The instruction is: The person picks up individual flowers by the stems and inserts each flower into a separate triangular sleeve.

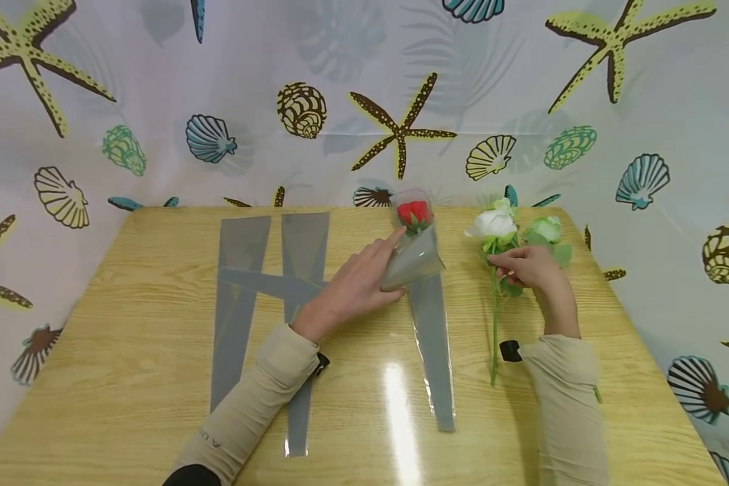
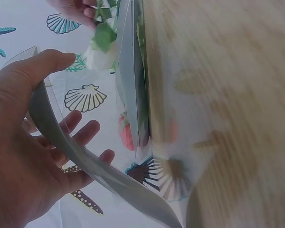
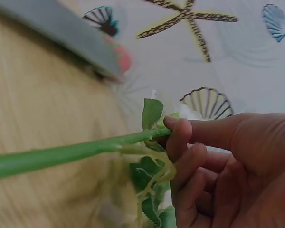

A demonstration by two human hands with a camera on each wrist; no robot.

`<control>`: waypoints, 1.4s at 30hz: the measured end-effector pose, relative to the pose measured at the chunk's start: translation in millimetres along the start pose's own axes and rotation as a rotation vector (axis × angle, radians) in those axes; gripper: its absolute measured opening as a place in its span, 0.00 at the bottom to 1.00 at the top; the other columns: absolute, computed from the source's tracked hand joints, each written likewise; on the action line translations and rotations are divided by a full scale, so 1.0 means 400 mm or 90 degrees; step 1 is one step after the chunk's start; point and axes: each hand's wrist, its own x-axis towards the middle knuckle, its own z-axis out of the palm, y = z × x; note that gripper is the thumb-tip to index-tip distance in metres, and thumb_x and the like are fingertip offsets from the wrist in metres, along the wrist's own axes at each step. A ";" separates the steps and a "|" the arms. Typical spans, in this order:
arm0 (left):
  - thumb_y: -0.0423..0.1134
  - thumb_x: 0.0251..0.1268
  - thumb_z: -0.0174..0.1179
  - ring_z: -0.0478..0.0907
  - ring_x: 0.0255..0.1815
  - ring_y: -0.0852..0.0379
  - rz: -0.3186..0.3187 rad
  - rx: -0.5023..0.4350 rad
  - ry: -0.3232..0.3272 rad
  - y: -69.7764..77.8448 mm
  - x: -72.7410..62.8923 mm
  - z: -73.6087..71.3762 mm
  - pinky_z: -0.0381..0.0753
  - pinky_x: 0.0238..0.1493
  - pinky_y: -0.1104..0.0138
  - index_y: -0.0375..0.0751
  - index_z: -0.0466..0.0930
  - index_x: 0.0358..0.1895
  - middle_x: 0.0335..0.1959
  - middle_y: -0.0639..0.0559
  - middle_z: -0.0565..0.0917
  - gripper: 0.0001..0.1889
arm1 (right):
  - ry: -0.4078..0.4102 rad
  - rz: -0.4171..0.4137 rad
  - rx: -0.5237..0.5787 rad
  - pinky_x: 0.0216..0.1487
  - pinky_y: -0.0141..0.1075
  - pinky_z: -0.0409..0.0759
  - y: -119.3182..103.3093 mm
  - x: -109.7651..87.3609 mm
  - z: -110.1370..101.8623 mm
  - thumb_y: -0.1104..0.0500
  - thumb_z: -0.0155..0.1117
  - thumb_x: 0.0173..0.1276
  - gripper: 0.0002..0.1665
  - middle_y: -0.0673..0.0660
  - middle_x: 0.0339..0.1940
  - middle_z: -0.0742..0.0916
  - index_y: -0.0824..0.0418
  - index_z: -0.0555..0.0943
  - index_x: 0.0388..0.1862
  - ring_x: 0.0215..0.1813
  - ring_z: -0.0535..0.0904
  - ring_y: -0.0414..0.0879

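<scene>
Mid-frame, the left hand seemingly grips a grey sleeve loosely. At right, the right hand pinches a green stem.

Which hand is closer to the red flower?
Left: the left hand is just beside the red flower; the right hand is farther right, holding the white flower.

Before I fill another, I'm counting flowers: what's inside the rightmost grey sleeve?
A red rose shows at the far end; in the head view, the grey sleeve covers whatever lies further down.
</scene>
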 end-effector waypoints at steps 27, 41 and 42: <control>0.53 0.66 0.73 0.79 0.55 0.51 -0.008 0.061 -0.016 -0.001 -0.002 0.008 0.83 0.54 0.50 0.49 0.44 0.87 0.65 0.46 0.78 0.56 | -0.016 -0.271 -0.108 0.60 0.44 0.77 -0.181 -0.121 0.110 0.40 0.58 0.82 0.29 0.62 0.64 0.87 0.59 0.84 0.66 0.63 0.79 0.54; 0.69 0.58 0.73 0.67 0.78 0.48 -0.009 0.045 0.002 0.006 -0.012 0.006 0.70 0.74 0.43 0.56 0.40 0.88 0.81 0.49 0.63 0.64 | 0.070 -0.268 -0.079 0.51 0.38 0.78 -0.207 -0.114 0.197 0.50 0.68 0.78 0.21 0.66 0.56 0.90 0.66 0.90 0.53 0.56 0.84 0.57; 0.70 0.58 0.72 0.66 0.79 0.48 -0.004 0.034 0.003 0.008 -0.012 0.001 0.68 0.76 0.43 0.58 0.39 0.88 0.81 0.49 0.63 0.63 | 0.075 -0.273 -0.085 0.51 0.38 0.78 -0.208 -0.113 0.202 0.50 0.68 0.77 0.20 0.66 0.55 0.90 0.65 0.90 0.53 0.56 0.85 0.58</control>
